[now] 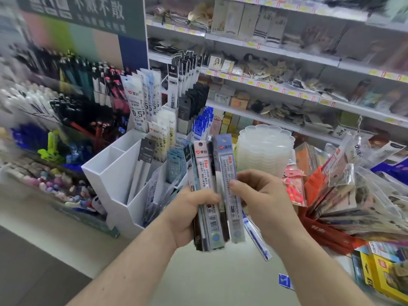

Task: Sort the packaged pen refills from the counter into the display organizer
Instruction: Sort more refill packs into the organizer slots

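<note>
My left hand (189, 215) grips a stack of packaged pen refills (204, 195), held upright above the counter. My right hand (260, 195) pinches one grey-blue refill pack (229, 188) at the right side of that stack, thumb on its front. The white tiered display organizer (114, 173) stands just left of my hands, with refill packs standing in its rear and right compartments and two front-left compartments bare. One blue refill pack (257, 238) lies on the counter under my right wrist.
A stack of clear scalloped plastic dishes (265, 151) stands behind my hands. Fanned packaged goods and a red bag (344, 202) crowd the right. Pen racks (66, 102) fill the left, and shelves of goods (287, 69) rise behind. Yellow boxes (384, 277) sit at the lower right.
</note>
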A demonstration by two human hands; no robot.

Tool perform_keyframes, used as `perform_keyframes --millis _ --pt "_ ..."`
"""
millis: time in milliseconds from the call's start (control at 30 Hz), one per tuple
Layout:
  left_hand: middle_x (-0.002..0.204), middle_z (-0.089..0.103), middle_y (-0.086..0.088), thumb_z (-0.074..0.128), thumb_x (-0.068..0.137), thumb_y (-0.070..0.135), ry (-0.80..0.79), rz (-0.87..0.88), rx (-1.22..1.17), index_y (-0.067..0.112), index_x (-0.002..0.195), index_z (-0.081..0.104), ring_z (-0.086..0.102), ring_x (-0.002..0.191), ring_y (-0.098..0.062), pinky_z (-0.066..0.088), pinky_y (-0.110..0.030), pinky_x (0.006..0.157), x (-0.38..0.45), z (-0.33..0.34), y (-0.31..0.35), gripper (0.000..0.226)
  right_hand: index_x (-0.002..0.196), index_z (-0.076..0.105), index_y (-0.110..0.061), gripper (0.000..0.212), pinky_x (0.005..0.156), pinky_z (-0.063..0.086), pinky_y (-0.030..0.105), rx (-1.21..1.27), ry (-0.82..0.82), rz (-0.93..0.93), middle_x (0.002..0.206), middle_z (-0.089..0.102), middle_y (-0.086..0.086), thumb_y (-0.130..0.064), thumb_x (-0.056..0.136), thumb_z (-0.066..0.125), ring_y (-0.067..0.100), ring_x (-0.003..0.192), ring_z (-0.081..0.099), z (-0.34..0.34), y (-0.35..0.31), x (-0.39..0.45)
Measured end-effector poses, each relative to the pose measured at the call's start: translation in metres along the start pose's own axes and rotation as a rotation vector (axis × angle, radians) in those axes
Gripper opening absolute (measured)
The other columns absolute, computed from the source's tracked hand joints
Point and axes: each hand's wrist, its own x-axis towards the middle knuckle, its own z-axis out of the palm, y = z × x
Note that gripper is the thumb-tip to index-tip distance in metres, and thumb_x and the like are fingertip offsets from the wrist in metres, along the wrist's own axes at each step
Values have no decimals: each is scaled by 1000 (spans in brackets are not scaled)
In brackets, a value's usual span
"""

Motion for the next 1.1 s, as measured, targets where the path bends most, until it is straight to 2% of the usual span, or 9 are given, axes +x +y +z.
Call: perform_keyframes --millis 167,300,433,533,600,767,900,1000,1100 --pt "86 72 -13 59 63 3 104 0 40 -4 116 58 71 69 -24 61 -37 65 -7 1 2 54 90 64 -11 17 90 51 64 163 102 150 74 65 10 -12 101 51 41 84 64 -3 3 8" --pt "85 68 -15 59 63 3 115 -11 24 -3 112 58 72 73 -27 60 -37 63 -12 0 4 49 95 59 -10 17 51 45 33 259 112 215 61 52 4 -16 104 45 19 51 49 1 -1 9" --pt "92 70 -19 58 64 0 142 -1 59 1 112 61 71 82 -35 60 -43 69 -14 0 1 48 96 60 -10 19 39 28 24 168 0 210 54 44 -2 -29 96 62 10 42 37 10 -2 4" --pt "119 64 -30 58 67 1 117 22 97 6 128 58 65 105 -45 54 -56 89 -14 1 2 62 91 67 -7 15 54 58 43 42 -26 116 77 66 25 -18 85 76 21 60 63 18 1 0" --pt "125 62 -29 57 70 0 83 36 107 7 131 59 61 114 -46 49 -61 97 -16 2 2 61 84 70 -7 8 72 60 56 13 2 78 87 70 26 -11 83 78 33 74 69 17 3 0" --pt "98 72 -19 60 65 1 121 45 120 8 112 67 71 88 -34 60 -46 76 -22 2 5 47 79 68 -13 15 53 49 25 109 -32 100 72 74 6 -8 93 66 16 61 66 12 2 0" --pt "100 72 -21 62 64 1 178 46 147 6 113 65 70 90 -36 59 -49 79 -23 6 8 49 85 67 -14 12 67 42 40 146 -35 166 84 75 16 -13 96 62 30 72 54 11 1 1" --pt "106 71 -24 64 64 3 214 39 172 5 116 64 70 96 -41 57 -52 83 -22 7 8 52 91 64 -10 8 58 48 34 175 -45 169 79 76 9 -12 97 60 27 66 61 9 -1 1" --pt "105 72 -24 65 64 3 247 45 210 5 115 65 70 97 -41 58 -52 83 -23 9 10 51 97 66 -10 4 76 56 53 166 -102 129 90 77 11 -8 94 63 40 83 71 6 0 1"
